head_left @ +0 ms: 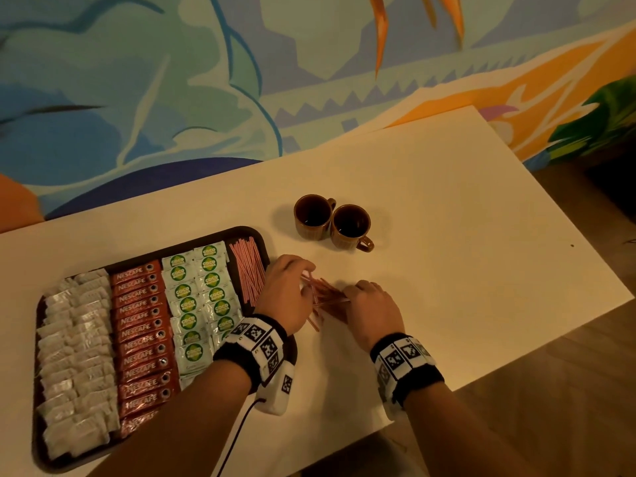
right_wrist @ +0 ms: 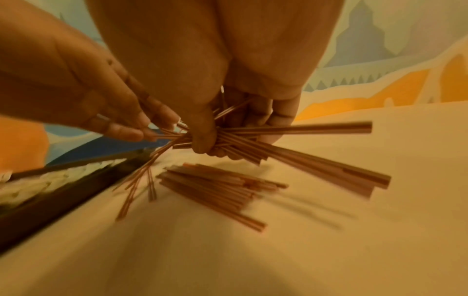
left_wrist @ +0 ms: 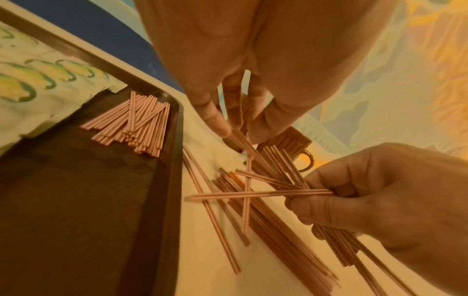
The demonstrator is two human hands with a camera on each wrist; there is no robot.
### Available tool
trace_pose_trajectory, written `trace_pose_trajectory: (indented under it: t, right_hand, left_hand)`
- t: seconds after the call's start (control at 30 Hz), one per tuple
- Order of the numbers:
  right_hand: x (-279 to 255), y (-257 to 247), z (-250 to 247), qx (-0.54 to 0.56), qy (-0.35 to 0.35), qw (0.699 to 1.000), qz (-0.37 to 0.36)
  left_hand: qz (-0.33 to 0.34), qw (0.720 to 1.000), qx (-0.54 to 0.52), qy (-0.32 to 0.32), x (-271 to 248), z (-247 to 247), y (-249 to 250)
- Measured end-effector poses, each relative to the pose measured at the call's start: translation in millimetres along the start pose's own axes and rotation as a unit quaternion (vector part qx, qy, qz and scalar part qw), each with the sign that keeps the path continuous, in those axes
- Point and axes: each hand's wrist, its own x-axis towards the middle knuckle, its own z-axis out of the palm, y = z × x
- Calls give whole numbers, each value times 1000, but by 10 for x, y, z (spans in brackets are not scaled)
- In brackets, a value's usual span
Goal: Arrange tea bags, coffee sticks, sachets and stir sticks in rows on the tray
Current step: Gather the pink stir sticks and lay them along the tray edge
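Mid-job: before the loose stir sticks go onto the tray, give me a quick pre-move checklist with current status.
1. Right hand grips a bundle of stir sticks: ok.
2. Bundle aligned: not ok, sticks fan out crossed.
3. Left hand pinching stick ends: ok.
4. Free tray space below the sticks already on the tray: ok, bare floor shows in the left wrist view.
5. All sticks gathered: not ok, a loose pile lies on the table.
6. Cups clear of the path: ok.
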Motion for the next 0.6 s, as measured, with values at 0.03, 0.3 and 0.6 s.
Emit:
trace_pose_trajectory:
  t: [0.03, 0.3, 0.6]
  right_hand:
    - [-6, -7, -35, 10, 2, 1000, 9]
    - [-20, -191, -343, 213, 10, 973, 85]
    - [6, -447, -375, 259, -2, 962, 83]
  left_hand:
    - [-9, 1000, -18, 14, -6, 4, -6]
    - [-178, 964, -190, -49, -48, -137, 164]
    - [-203, 924, -303, -117, -84, -42, 112]
